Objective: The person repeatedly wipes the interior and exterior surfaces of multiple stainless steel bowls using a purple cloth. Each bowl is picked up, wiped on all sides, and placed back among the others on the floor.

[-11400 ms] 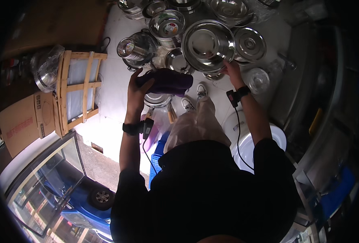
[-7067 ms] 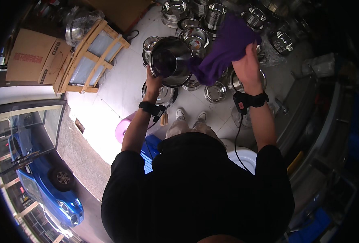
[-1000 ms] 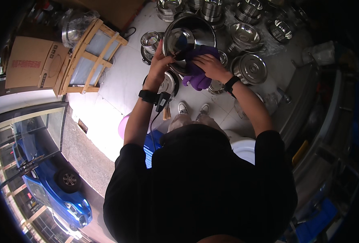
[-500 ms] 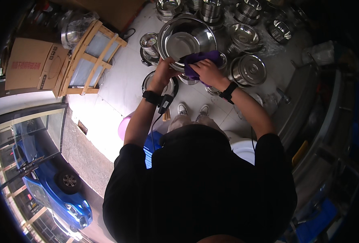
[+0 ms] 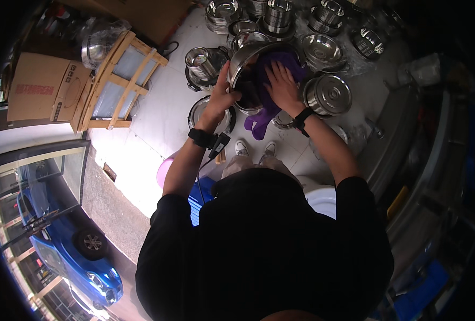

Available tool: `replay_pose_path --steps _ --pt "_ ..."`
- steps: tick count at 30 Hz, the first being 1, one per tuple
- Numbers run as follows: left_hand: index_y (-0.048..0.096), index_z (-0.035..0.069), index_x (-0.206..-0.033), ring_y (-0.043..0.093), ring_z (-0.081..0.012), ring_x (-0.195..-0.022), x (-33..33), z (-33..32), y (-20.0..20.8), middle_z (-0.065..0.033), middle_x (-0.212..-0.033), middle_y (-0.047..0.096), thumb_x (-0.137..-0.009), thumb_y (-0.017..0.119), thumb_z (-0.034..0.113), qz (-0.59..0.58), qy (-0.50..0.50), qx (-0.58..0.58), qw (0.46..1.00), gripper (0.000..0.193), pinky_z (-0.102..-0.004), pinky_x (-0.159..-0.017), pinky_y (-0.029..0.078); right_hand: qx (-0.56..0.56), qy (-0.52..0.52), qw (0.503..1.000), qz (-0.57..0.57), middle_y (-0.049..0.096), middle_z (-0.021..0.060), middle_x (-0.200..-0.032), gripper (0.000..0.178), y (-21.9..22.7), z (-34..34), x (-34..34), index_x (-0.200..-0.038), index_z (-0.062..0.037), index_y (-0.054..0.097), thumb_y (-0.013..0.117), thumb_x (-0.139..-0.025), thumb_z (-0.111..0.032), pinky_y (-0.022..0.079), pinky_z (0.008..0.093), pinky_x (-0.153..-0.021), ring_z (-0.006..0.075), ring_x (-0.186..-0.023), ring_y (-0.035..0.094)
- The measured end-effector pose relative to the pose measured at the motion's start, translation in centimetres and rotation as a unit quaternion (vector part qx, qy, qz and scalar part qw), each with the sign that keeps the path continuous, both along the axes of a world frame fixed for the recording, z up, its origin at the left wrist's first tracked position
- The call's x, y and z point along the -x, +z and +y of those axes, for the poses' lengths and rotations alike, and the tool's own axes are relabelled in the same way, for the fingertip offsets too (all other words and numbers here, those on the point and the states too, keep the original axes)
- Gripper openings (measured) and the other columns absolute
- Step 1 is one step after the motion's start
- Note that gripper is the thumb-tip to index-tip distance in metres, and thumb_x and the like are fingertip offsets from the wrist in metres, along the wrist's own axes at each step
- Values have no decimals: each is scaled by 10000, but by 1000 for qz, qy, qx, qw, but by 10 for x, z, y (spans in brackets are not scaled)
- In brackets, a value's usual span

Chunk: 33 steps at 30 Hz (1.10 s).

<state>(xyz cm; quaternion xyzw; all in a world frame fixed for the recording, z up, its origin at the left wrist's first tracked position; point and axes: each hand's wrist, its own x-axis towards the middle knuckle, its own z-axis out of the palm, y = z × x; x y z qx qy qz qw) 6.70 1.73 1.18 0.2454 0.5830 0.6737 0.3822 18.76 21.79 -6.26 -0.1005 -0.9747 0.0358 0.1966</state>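
Note:
A large stainless steel basin is tipped up on its side in front of me. My left hand grips its left edge, with the thumb and a stretched finger apart; the other fingers are partly hidden. A purple cloth lies against the basin, and its lower end hangs free. My right hand presses flat on the cloth with its fingers spread. The basin's far side is partly covered by the cloth and that hand.
Stacked steel bowls and pots stand on the floor beyond the basin. Right of it is a lidded steel pot; a round pan lies below my left hand. A wooden crate and cardboard box stand left.
The basin has gone from facing up to tipped on its side. My right hand has flattened and spread on the cloth, which now hangs lower. My left hand still holds the rim.

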Motion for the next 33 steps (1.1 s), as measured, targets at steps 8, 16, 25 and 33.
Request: replay_pose_path --steps 8,16,25,33 --pt "130 149 -1574 606 -133 -901 7 -11 0 -75 -1204 597 -732 520 -33 -5 -15 18 1000 945 -239 -728 505 330 259 904 -89 430 263 -1414 606 -2 -32 2 -1351 -8 481 635 -905 -388 422 442 -1051 415 -1258 482" --pt "264 119 -1516 624 -163 -812 14 -15 -11 -94 -1138 601 -727 532 -3 -130 13 23 991 842 -292 -645 557 17 208 976 -68 529 146 -1329 575 4 -23 -28 -1307 -101 533 699 -789 -290 389 437 -1060 319 -1244 493" --pt "488 33 -1316 690 -312 -896 36 -29 -33 -144 -1118 657 -921 533 265 -72 65 225 969 461 -430 -805 588 17 315 948 41 615 49 -856 276 23 -2 -32 -1027 -89 660 645 -755 -133 477 358 -833 230 -840 607" --pt "696 64 -1056 677 -346 -864 8 -26 -16 -159 -931 695 -835 706 464 513 -246 158 807 457 -429 -754 514 71 294 953 15 621 56 -840 425 30 -5 -30 -1069 -73 619 758 -706 -245 472 353 -839 231 -835 615"
